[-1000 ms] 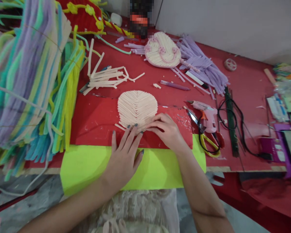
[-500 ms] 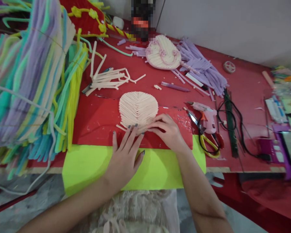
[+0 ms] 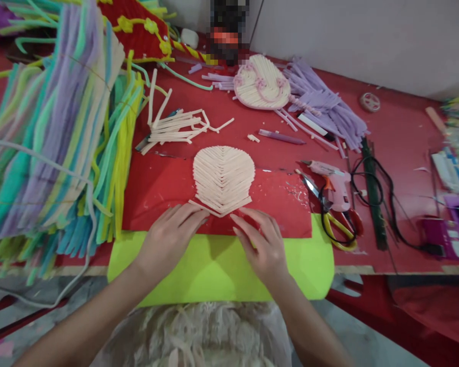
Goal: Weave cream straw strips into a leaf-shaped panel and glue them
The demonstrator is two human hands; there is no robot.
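Note:
A cream leaf-shaped panel (image 3: pixel 224 176) made of V-shaped rows of pipe cleaners lies on a red sheet (image 3: pixel 156 188). Along its bottom edge runs a V-bent cream pipe cleaner (image 3: pixel 235 208), with its point toward me. My left hand (image 3: pixel 168 237) has its fingers closed together at the left arm of that pipe cleaner; the fingertips partly hide each other. To the right of the point, my right hand (image 3: pixel 263 244) is held with thumb and fingers apart, its fingertips close to the strip and nothing visible between them.
Bundled coloured pipe cleaners (image 3: pixel 61 142) are heaped at left. Loose cream stems (image 3: pixel 179 127), a decorated fan (image 3: pixel 262 84) and purple stems (image 3: pixel 325 102) lie behind. A pink glue gun (image 3: pixel 334 186), scissors (image 3: pixel 338 232) and a black cable (image 3: pixel 393 214) are at right; a yellow-green sheet (image 3: pixel 214 270) lies in front.
My left hand has moved left off the panel's lower middle to the strip's left arm. The right hand has drawn back from the panel's lower right edge, and its fingers have parted.

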